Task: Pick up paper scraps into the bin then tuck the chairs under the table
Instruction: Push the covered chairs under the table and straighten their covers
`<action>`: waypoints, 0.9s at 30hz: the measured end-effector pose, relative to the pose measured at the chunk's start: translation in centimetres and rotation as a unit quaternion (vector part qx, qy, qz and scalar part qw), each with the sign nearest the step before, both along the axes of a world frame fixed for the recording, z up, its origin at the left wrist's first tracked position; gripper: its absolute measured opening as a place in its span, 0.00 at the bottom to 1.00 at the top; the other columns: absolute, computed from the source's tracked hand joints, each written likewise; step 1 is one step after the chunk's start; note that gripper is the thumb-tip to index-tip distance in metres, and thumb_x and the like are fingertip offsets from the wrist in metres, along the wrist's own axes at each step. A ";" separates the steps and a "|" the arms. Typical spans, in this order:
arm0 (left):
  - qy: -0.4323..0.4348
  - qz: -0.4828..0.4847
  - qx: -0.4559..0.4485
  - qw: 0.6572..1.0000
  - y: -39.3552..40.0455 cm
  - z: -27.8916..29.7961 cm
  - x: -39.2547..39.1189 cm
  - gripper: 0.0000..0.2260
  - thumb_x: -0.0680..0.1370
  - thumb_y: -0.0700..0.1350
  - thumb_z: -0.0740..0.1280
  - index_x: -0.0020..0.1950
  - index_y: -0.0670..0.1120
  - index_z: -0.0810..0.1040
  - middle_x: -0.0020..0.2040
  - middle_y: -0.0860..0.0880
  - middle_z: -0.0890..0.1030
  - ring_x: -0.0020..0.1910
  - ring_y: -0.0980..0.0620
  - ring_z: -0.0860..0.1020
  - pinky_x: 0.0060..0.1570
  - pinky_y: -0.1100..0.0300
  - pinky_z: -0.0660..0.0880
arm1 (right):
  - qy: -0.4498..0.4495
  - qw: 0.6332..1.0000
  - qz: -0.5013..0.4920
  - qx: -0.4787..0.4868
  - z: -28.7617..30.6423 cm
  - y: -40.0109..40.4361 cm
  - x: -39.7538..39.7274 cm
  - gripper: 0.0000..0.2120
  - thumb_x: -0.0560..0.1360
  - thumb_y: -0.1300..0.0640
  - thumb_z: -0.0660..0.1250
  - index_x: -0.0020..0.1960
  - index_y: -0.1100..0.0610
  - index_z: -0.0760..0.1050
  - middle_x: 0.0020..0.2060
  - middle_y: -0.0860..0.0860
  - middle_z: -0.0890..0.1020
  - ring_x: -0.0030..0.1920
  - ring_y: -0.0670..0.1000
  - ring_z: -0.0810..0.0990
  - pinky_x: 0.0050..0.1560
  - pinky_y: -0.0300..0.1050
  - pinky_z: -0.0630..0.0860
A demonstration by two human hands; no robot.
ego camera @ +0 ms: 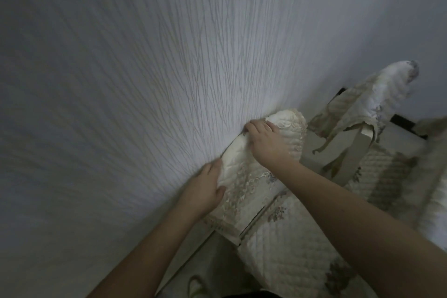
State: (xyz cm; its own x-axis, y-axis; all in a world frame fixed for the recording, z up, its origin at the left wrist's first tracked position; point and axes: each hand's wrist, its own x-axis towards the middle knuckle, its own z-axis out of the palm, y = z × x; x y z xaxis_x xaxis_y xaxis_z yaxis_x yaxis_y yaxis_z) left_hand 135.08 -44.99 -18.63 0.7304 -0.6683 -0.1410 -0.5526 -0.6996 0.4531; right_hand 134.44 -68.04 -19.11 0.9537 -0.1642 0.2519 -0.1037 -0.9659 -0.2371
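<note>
Both hands (266,145) grip chair (261,152) backrest top.

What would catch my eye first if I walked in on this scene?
Two bare hands gripping the top of a chair back in a quilted, lace-trimmed cream cover: the left hand lower down, the right hand higher up. The large white table, its cloth finely creased, fills the upper left. A second covered chair stands at the right.

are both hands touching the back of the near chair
Touching. The head view shows the left hand and the right hand both wrapped over the covered top of the near chair back, fingers pressed into the fabric.
</note>
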 end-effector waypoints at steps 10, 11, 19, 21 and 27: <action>-0.004 -0.013 0.013 1.000 0.2 0.1 -0.6 0.33 0.77 0.51 0.66 0.78 0.47 0.54 0.75 0.49 0.61 0.69 0.46 0.67 0.66 0.53 0.67 | -0.008 0.999 0.046 -0.015 -0.1 -0.8 -0.3 0.19 0.72 0.60 0.52 0.59 0.57 0.74 0.55 0.53 0.77 0.57 0.54 0.74 0.67 0.51 0.64; -0.001 -0.015 0.013 1.000 0.3 0.1 -0.9 0.33 0.77 0.51 0.66 0.78 0.47 0.54 0.76 0.48 0.61 0.70 0.47 0.66 0.68 0.52 0.66 | 0.000 0.999 0.049 -0.012 -0.2 -0.7 -0.1 0.19 0.71 0.61 0.51 0.58 0.56 0.74 0.55 0.52 0.77 0.56 0.54 0.74 0.67 0.51 0.63; 0.086 -0.008 0.012 0.996 0.6 0.2 -2.7 0.35 0.77 0.52 0.68 0.78 0.49 0.52 0.75 0.50 0.61 0.70 0.49 0.65 0.67 0.52 0.66 | -0.016 0.997 0.070 0.010 -1.8 -1.0 -1.8 0.13 0.69 0.65 0.59 0.52 0.57 0.73 0.48 0.53 0.79 0.52 0.56 0.77 0.66 0.53 0.66; 0.097 -0.017 0.018 0.995 0.3 0.4 -3.2 0.37 0.77 0.52 0.68 0.79 0.49 0.51 0.75 0.50 0.61 0.71 0.50 0.64 0.67 0.55 0.64 | -0.017 0.997 0.073 0.008 -2.1 -1.3 -2.6 0.13 0.69 0.65 0.59 0.53 0.57 0.73 0.48 0.53 0.79 0.52 0.55 0.76 0.67 0.51 0.63; 0.120 -0.068 0.010 0.990 -1.5 0.8 -4.8 0.40 0.76 0.52 0.69 0.79 0.51 0.46 0.76 0.49 0.59 0.72 0.49 0.63 0.65 0.58 0.63 | -0.022 0.997 0.070 0.016 -2.5 -3.5 -5.3 0.18 0.70 0.61 0.54 0.56 0.56 0.75 0.52 0.52 0.78 0.56 0.54 0.75 0.71 0.53 0.61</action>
